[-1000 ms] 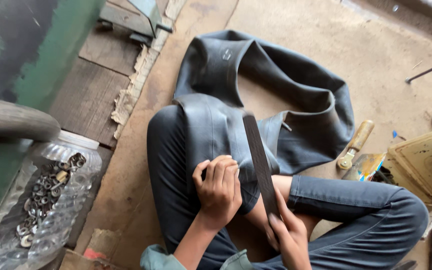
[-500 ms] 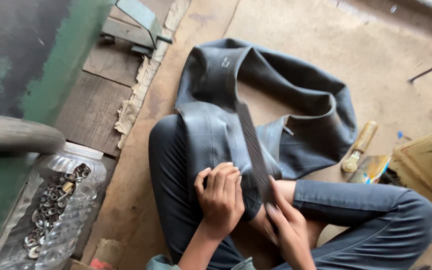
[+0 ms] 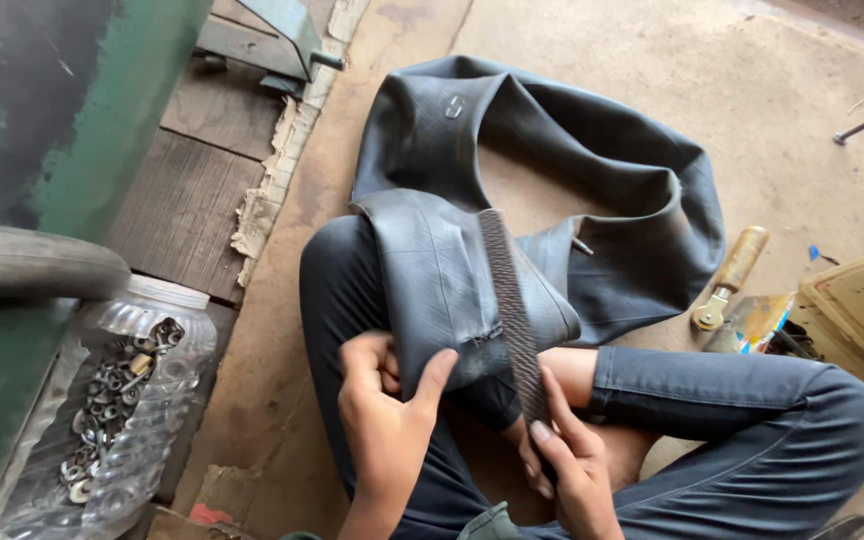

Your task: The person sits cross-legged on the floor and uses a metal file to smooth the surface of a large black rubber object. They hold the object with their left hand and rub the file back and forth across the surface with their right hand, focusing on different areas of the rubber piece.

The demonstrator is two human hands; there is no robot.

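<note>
Dusty concrete floor (image 3: 782,120) all around, with worn wooden planks (image 3: 187,205) and a green-painted metal body (image 3: 62,110) off to the left, and the person sits cross-legged right on the ground. Draped over the left knee (image 3: 337,270) is a black rubber inner tube (image 3: 552,190), limp and deflated, its big loop sprawling out across the floor beyond. That knee seems to serve as an anvil, giving a firm, rounded backing under the fold being worked. The left hand (image 3: 387,410) is closed on the tube's near edge, thumb on top and fingers curled under, pulling the rubber taut over the leg. The right hand (image 3: 567,465) is wrapped around the lower end of a long, coarse-toothed rasp (image 3: 510,300), index finger stretched along it, apparently to steer; the blade lies flat across the fold, pointing away. Look at the rubber: matte, creased, dusty grey, with a paler, roughened patch just beside the rasp near the left thumb and a small valve stem (image 3: 582,246) poking out to the right. Resting nearby: a wooden-handled tool (image 3: 732,275) beside the tube, and a clear plastic jar (image 3: 122,390) of metal washers and nuts on the left.
</note>
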